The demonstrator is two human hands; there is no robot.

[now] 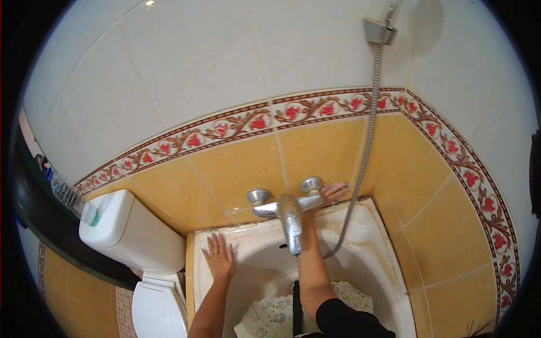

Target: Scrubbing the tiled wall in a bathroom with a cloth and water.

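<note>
My left hand (220, 258) lies flat with its fingers spread on the left rim of a white bathtub (249, 236), a ring on one finger. Behind a chrome mixer tap (290, 222), my right hand (334, 194) reaches to the yellow tiled wall near the tub's back edge, fingers extended; the tap hides part of this hand and wrist. I see nothing held in either hand. A metal shower hose (367, 148) hangs just right of my right hand, from a wall holder (379, 31) down into the tub. Pale patterned fabric (270, 314) shows below, between my arms.
To the left stands a white toilet with its lid (158, 310) down. A clear plastic bottle (69, 196) lies on its cistern (112, 224), beside a dark curved edge. Tiled walls (444, 236) bound the tub at the back and right.
</note>
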